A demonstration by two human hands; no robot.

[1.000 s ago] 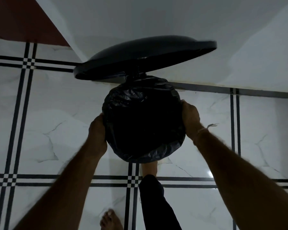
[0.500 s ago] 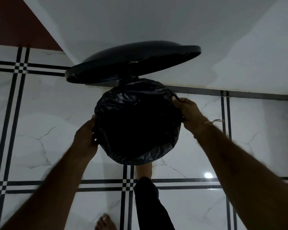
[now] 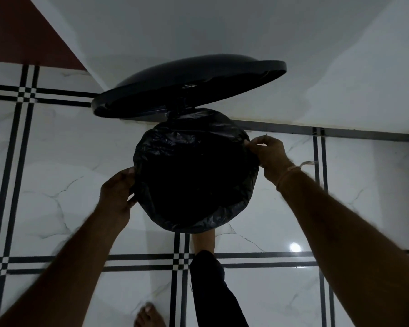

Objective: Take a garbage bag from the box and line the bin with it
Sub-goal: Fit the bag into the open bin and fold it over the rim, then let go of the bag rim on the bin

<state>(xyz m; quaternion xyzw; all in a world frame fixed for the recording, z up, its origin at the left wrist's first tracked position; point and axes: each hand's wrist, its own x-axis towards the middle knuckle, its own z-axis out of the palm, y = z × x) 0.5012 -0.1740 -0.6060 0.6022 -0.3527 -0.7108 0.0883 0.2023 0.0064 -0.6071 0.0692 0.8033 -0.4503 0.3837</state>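
Note:
I look straight down on a round bin, its body hidden under a black garbage bag (image 3: 194,147) folded over the rim. The bin's dark lid (image 3: 189,81) stands raised behind it. My left hand (image 3: 117,193) grips the bag's edge at the left side of the rim. My right hand (image 3: 268,153) pinches the bag's edge at the upper right of the rim. The inside of the bag is too dark to see. No box is in view.
The bin stands on a white marble floor (image 3: 64,175) with black line borders, close to a white wall (image 3: 222,31). One foot (image 3: 204,241) presses in front of the bin's base; the other bare foot (image 3: 149,317) is at the bottom edge.
My right hand has slid up the rim from the right side to the upper right and now pinches the bag. My left hand has stayed on the left edge, and my view has shifted slightly.

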